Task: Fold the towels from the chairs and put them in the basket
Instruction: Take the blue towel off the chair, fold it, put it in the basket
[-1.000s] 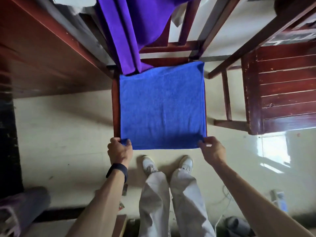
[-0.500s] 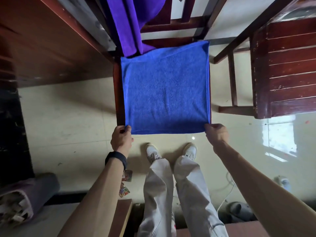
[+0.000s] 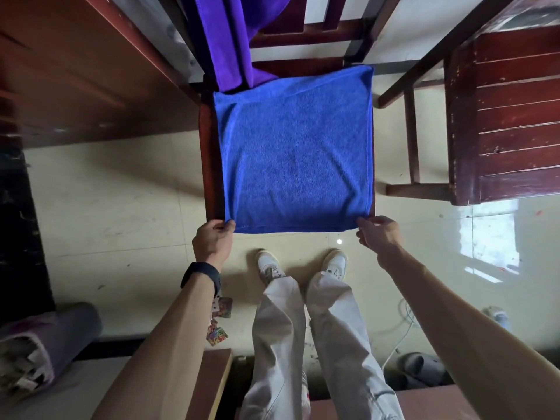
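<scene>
Two corners of the blue towel (image 3: 294,153) are in my hands. My left hand (image 3: 212,241) pinches the near left corner, with my thumb on top and my fingers curled under. My right hand (image 3: 377,233) pinches the near right corner the same way. Both hands are just below the middle of the frame.

The blue towel lies flat and square on the seat of a dark red wooden chair (image 3: 209,159) in the middle of the frame. It covers almost the whole seat. Its near edge hangs a little past the front of the seat.

A purple towel (image 3: 230,40) hangs down over the back of that chair at the top of the frame. Its bottom end touches the far left corner of the blue towel.

I wear a black wristband (image 3: 201,275) on my left wrist. Below the towel I see my white shoes (image 3: 269,266) and my pale trousers (image 3: 278,328) on the shiny cream floor (image 3: 121,207).

Another wooden chair (image 3: 515,116) stands at the right, apart from the first. A grey rolled mat (image 3: 60,331) lies at the lower left. Some bright cards (image 3: 218,331) lie on the floor by my left arm. Grey slippers (image 3: 421,366) sit at the lower right.
</scene>
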Demonstrator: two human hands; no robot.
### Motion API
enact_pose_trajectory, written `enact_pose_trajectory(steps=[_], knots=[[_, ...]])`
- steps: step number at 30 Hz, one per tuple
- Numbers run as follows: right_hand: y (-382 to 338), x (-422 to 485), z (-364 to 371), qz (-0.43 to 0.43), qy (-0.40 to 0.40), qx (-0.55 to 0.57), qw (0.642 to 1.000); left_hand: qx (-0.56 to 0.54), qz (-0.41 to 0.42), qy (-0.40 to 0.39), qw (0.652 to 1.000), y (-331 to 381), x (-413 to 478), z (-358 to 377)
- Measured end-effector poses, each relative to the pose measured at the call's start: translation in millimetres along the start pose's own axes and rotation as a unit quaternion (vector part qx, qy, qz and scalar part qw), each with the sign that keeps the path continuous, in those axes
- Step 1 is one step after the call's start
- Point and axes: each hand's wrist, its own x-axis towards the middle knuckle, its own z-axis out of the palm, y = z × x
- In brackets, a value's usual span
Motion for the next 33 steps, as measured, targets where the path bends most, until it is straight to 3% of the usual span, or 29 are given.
enact_pose_trajectory(steps=[4,10,14,20,22,24,27,29,33], knots=[[6,-5,-4,-0.006,0.018,0.023,1.000,-0.067,-0.009,-0.025,0.997,3,-3,0],[6,-4,-4,-0.019,0.025,0.025,0.999,-0.005,0.012,-0.013,1.000,3,2,1],[-3,2,-3,-0.003,0.027,-0.012,1.000,0.109,0.037,0.035,0.993,9,-4,7],[-9,9,-5,0.002,0.020,-0.043,0.999,0.091,0.022,0.045,0.995,15,-10,15],[-7,10,-5,-0.001,0.013,-0.026,1.000,0.039,-0.005,0.030,0.999,13,-5,12],[-7,5,-8,-0.006,0.018,0.010,1.000,-0.079,-0.054,0.011,0.995,11,-2,3],[-13,-8,-21,0.013,0.006,0.158,0.987,-0.257,-0.128,-0.036,0.957,17,-9,-24],[-21,-22,-38,0.008,-0.036,0.237,0.971,-0.312,-0.154,-0.071,0.935,27,-20,-47],[-46,-63,-77,-0.021,-0.080,0.249,0.965,-0.370,-0.175,-0.114,0.905,59,-58,-92]])
